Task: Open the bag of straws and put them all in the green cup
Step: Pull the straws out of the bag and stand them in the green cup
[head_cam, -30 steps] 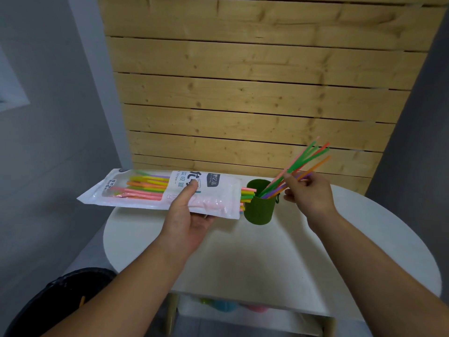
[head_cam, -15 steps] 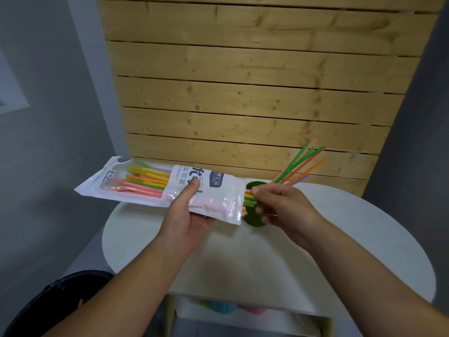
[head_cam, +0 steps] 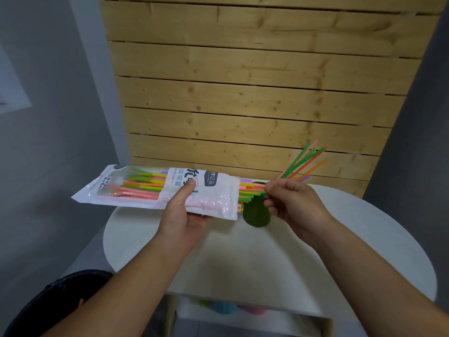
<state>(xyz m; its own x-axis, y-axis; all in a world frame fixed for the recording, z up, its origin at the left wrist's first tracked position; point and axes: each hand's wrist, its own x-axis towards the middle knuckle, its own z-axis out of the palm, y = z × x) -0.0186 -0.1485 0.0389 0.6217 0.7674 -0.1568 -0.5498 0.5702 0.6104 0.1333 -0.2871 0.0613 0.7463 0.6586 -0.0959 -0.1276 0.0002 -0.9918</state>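
head view, looking down over a round white table (head_cam: 243,259). the bag (head_cam: 218,200) is open at its 3 o'clock end and held level above the table. left hand (head_cam: 179,215) grips it from below, thumb pressed on top. many straws (head_cam: 143,188) lie inside, with the straw ends (head_cam: 250,190) poking out of the mouth. right hand (head_cam: 294,203), fingers curled, pinches those ends at its fingertips, just over the green cup (head_cam: 256,215). cup stands near the table's 12 o'clock edge. a small bunch (head_cam: 303,161) already in the cup fans toward 1 o'clock. judgement: opening done, transfer part way; most of the pack looks left to pull out and drop in. dark bin (head_cam: 60,295) at 7 o'clock.
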